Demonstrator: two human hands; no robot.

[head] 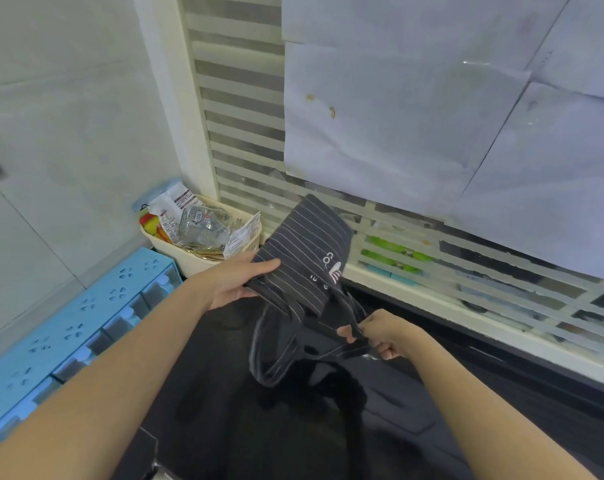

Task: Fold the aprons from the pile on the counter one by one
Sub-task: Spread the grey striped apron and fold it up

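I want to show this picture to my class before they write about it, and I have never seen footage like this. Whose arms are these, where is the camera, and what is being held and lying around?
There is no machine here. A person wears a wide-angle camera on the head, so you look down along their own two bare arms. The left hand holds the upper part of a dark pinstriped apron with a white logo. The right hand pinches a lower part of the same cloth. Below lies a dark counter with more dark fabric on it. On the left stand a blue drawer unit and a cream basket full of packets. Behind is a slatted window partly covered with paper sheets.
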